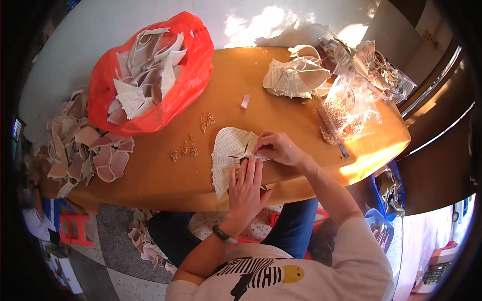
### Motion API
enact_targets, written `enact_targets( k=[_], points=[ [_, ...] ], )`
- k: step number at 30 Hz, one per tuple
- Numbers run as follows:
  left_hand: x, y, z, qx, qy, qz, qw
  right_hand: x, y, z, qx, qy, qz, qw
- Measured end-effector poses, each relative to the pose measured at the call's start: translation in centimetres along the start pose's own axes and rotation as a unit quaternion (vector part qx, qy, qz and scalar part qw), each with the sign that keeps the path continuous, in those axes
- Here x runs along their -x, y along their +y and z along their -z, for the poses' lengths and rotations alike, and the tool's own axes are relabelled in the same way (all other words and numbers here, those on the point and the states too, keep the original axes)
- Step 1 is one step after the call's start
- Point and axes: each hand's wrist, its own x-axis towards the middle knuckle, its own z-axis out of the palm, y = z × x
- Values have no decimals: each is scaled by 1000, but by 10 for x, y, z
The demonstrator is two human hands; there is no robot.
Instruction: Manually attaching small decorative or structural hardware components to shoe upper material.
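Observation:
A cream woven fabric piece [226, 153], fan-shaped with slits toward its middle, lies near the table's front edge. Flat on its lower middle rests my left hand [246, 188], fingers stretched out and pressing it down. My right hand [278, 147] is closed in a pinch at the piece's right side, beside the left fingertips. What the pinch holds is too small and covered to make out. Small gold-coloured bits lie in little piles [184, 150] left of the fabric, with another cluster [206, 121] farther back.
On the orange-brown table [241, 65] stands a red plastic bag [198, 55] full of similar pieces, beside a heap of pinkish pieces [108, 163]. Stacked woven pieces [291, 78] sit at the back, near a clear bag of gold bits [344, 113]. A blue crate [379, 195] stands at right.

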Motion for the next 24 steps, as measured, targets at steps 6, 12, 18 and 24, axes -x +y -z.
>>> enact_targets(
  k=[6, 12, 18, 24],
  points=[
    [-1, 1, 2, -8, -6, 0, 1000, -14, -1, -3, 12, -9, -49, 999],
    [-6, 2, 9, -3, -15, -1, 1000, -15, -2, -3, 57, -32, -10, 998],
    [-6, 2, 12, -4, -23, -2, 1000, -15, 2, 8, 18, -87, 21, 996],
    [-4, 4, 9, -10, -24, 3, 1000, -21, 4, 7, 22, -90, 11, 996]
  ],
)
